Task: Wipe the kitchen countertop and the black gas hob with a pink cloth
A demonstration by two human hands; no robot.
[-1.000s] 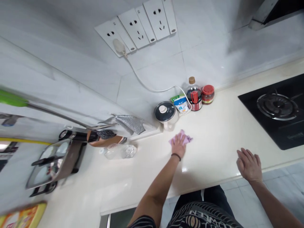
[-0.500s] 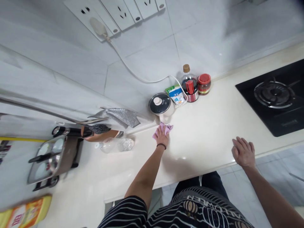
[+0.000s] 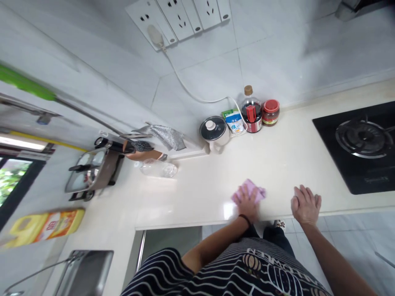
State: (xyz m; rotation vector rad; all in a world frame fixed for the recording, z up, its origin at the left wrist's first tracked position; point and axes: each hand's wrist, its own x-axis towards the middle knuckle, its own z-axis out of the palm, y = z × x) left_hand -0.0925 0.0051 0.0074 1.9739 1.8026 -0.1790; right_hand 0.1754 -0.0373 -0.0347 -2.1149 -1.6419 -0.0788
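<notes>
My left hand (image 3: 248, 203) presses a pink-purple cleaning cloth (image 3: 258, 192) onto the cream countertop (image 3: 197, 197), close to the front edge. The fingers spread over the cloth, which bunches up around them. A dark bracelet circles that wrist. To the right, my right hand (image 3: 306, 204) rests on the counter's edge with fingers loosely extended and nothing in it. By the wall stands a small electric pot (image 3: 217, 133) with a glass lid. Next to it are a blue and white packet (image 3: 235, 122), a dark sauce bottle (image 3: 251, 113) and a red-lidded jar (image 3: 270, 113).
On the right lies a black gas stove (image 3: 364, 152). A clear plastic bottle (image 3: 159, 168) lies toward the left, near a glass-lidded cooker (image 3: 89, 170). A yellow oil jug (image 3: 49, 226) and a sink (image 3: 89, 271) are further left. The pot's white cord (image 3: 197, 97) hangs along the wall.
My left hand has slid the cloth from beside the pot toward me and to the right, near the front edge. My right hand stays at the edge. The view has shifted, showing more at left.
</notes>
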